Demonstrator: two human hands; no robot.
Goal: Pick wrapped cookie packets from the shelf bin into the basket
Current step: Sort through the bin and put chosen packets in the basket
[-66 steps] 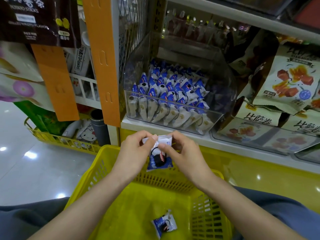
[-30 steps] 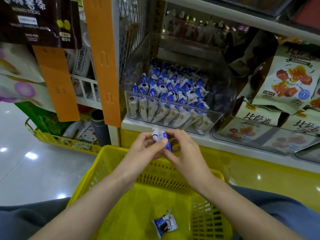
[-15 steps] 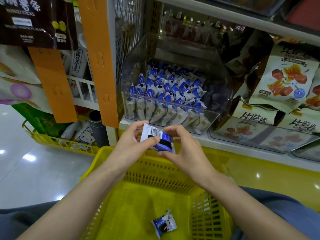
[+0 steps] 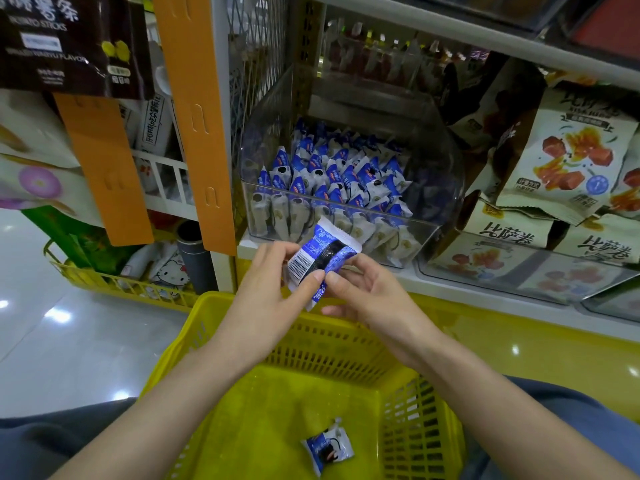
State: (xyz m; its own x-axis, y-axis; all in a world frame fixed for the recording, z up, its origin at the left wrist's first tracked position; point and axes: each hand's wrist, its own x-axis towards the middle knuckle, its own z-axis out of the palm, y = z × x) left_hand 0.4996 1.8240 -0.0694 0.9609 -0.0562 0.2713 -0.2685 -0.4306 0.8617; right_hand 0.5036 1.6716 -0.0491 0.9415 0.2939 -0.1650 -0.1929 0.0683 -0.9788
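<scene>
Left hand point(image 4: 266, 292) and right hand point(image 4: 367, 292) pinch one blue-white cookie packet point(image 4: 320, 259) together, barcode side up, above yellow basket point(image 4: 332, 341) far rim. Second packet point(image 4: 327, 446) lies on basket floor. Clear shelf bin point(image 4: 422, 233) beyond basket holds more.

Shop shelving and hanging snacks above a glossy floor point(image 4: 52, 341).
A dark potato-stick bag point(image 4: 69, 43) hangs top left, with a long orange strip point(image 4: 194, 116) and a shorter orange strip point(image 4: 104, 168) below it. A wire mesh panel point(image 4: 256, 64) stands beside the long strip. At right, pale snack bags point(image 4: 568, 157) printed with red cubes lean over a clear tray point(image 4: 502, 289) of similar bags. Low left, a yellow wire rack point(image 4: 131, 289) holds a cat-face packet point(image 4: 169, 271), near a grey tube point(image 4: 195, 258).
</scene>
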